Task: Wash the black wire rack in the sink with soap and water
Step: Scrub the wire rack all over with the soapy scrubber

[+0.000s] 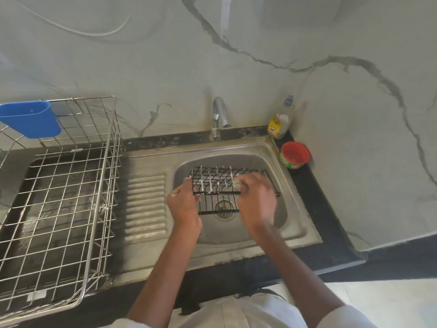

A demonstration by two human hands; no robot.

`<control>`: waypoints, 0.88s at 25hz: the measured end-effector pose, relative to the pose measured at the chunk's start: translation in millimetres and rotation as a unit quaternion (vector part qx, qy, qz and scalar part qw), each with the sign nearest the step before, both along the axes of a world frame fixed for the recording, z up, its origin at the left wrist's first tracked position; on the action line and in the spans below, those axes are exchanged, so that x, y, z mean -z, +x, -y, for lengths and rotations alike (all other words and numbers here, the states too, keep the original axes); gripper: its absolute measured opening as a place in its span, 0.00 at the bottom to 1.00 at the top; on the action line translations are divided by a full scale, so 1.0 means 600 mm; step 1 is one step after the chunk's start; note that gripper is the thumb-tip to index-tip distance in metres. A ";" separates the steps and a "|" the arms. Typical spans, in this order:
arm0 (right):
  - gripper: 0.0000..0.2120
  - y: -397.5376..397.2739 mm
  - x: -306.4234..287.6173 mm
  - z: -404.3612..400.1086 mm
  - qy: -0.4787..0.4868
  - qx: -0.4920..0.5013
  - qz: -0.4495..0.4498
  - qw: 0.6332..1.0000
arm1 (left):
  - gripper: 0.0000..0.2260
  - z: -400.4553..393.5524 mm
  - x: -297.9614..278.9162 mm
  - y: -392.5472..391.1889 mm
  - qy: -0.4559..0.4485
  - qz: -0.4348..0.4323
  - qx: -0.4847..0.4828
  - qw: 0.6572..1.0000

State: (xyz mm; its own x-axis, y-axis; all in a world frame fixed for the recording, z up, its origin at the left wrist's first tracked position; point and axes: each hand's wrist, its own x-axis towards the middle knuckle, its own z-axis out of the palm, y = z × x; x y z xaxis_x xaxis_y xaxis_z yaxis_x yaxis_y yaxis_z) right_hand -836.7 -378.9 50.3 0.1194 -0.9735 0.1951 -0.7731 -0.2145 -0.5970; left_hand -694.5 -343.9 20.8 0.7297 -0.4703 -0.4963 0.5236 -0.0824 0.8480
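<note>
Single head-worn wide-angle view, looking forward and steeply down, close over the sink, edges probably distorted

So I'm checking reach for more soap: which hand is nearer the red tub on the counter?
Right. The right hand is over the black wire rack on its tub side, below-left of the red tub; the left hand grips the rack's far end.

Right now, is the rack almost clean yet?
Partly. White suds already coat the black wire rack over the sink. The left hand steadies it while the right hand scrubs with a green scrubber. The tap looks dry, so rinsing remains.
</note>
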 end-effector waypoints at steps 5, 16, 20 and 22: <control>0.14 -0.015 0.024 -0.022 -0.057 -0.048 -0.014 0.997 | 0.12 -0.018 0.014 0.013 0.012 -0.040 -0.026 0.999; 0.14 0.004 0.031 0.001 -0.070 -0.163 0.057 0.982 | 0.14 0.023 0.001 -0.060 0.038 0.015 -0.020 0.999; 0.13 -0.121 0.055 0.071 -0.051 -0.003 -0.001 0.999 | 0.11 0.036 -0.006 -0.063 0.035 -0.029 -0.028 0.999; 0.11 -0.133 0.052 0.106 0.000 0.093 0.006 0.996 | 0.10 0.042 -0.007 -0.070 0.034 -0.031 -0.014 0.999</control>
